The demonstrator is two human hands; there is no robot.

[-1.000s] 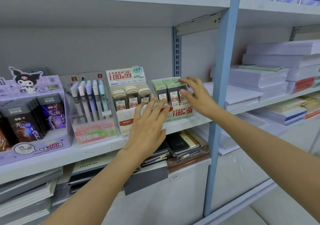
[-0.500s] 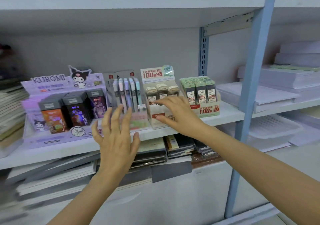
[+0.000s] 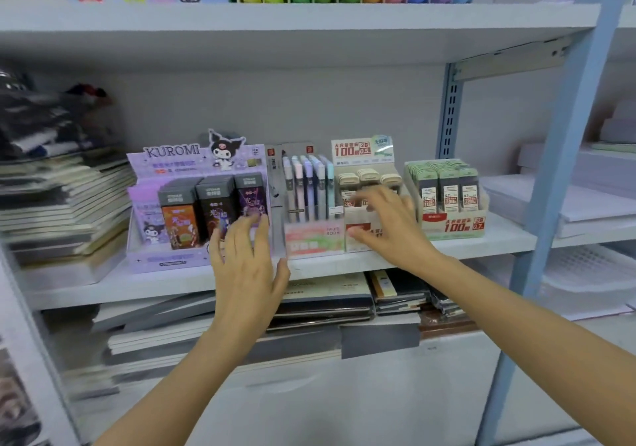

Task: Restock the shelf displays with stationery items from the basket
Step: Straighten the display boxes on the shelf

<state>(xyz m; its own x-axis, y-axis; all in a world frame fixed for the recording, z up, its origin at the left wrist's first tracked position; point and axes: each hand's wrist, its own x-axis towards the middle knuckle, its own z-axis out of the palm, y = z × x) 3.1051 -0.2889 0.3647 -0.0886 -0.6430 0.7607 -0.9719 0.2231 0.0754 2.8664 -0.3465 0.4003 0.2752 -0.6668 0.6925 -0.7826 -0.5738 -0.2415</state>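
Looking like the tidy-up bit of the restock, not the loading bit. Left hand (image 3: pixel 246 273) is flat and spread, holding nothing, with its fingertips at the front of the purple cardboard Kuromi display box (image 3: pixel 179 184), which sits just beyond and left of it. Just right of that hand stands the pastel pen display tray (image 3: pixel 311 201). Right hand (image 3: pixel 389 229) is open too and empty, fingers splayed over the front of the cream cardboard lead-refill box (image 3: pixel 364 151). The green refill box (image 3: pixel 451 225) is just right of it. Basket isn't in view. My guess is the next move needs these boxes nudged square, then a turn back for stock.
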